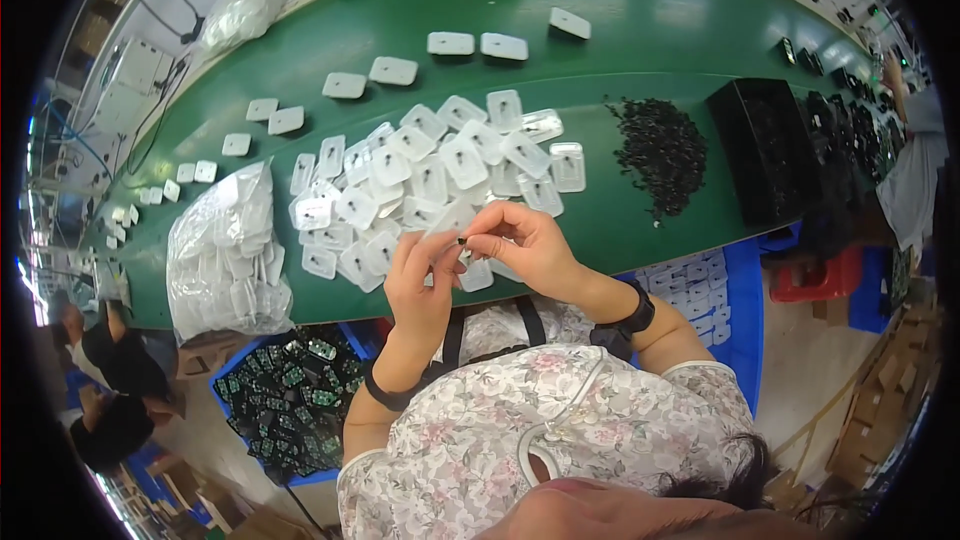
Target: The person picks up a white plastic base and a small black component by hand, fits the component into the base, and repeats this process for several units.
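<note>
Right at the near edge of the green workbench point(640, 35), both hands work close together. The left hand point(425, 275) has its fingers closed on a translucent white cover point(450, 219), held tilted; the right hand point(522, 245) pinches a small dark piece point(462, 240) against it, thumb and forefinger together. Both things are in front of the person's chest, over the near side of a heap of similar covers point(465, 162). Left of that heap, a clear bag point(225, 250) of white parts reaches the near edge. Toward the right end lie a mound of small black parts point(660, 150) and a black bin point(765, 145). Spaced white pieces point(393, 71) curve from the far side toward the left end. Below the near edge, a blue crate point(228, 380) holds green circuit boards point(305, 395).
</note>
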The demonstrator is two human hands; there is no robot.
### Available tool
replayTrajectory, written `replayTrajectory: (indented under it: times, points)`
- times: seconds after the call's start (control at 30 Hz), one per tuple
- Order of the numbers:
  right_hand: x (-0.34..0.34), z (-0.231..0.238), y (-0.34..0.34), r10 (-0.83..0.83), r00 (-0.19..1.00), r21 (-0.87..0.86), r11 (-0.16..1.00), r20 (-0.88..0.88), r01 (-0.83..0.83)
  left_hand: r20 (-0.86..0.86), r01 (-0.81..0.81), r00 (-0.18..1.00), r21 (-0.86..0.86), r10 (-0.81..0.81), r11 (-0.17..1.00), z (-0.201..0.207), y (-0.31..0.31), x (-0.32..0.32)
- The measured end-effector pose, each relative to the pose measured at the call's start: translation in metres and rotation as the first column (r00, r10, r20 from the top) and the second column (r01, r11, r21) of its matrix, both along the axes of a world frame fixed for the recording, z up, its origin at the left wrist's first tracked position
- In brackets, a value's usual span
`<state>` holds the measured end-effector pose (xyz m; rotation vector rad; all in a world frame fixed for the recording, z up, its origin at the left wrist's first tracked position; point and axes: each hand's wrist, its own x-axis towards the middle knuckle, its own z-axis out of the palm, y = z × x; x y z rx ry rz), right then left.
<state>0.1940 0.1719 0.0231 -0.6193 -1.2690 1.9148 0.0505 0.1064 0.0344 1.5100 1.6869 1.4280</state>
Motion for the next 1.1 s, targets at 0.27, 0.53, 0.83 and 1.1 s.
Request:
replayTrajectory:
  times: [0.27,0.53,0.83,1.1]
  points:
    - [-0.040,0.009,0.009,-0.073,0.968,0.439,0.897,0.240,-0.042,0.075,0.072,0.995,-0.030,-0.069,0.997,0.001,-0.008,-0.047]
    - [-0.040,0.025,0.013,-0.033,0.891,0.415,0.892,0.453,-0.178,-0.067,0.101,0.993,0.105,-0.094,0.989,-0.015,-0.013,-0.052]
    - [-0.035,0.017,0.014,-0.340,0.884,0.676,0.736,0.322,0.036,0.742,0.236,0.668,-0.149,-0.049,0.960,-0.016,-0.011,-0.044]
    - [-0.053,0.010,0.007,-0.146,0.932,0.643,0.758,0.333,-0.111,0.752,0.509,0.619,-0.167,-0.225,0.845,-0.033,-0.031,-0.058]
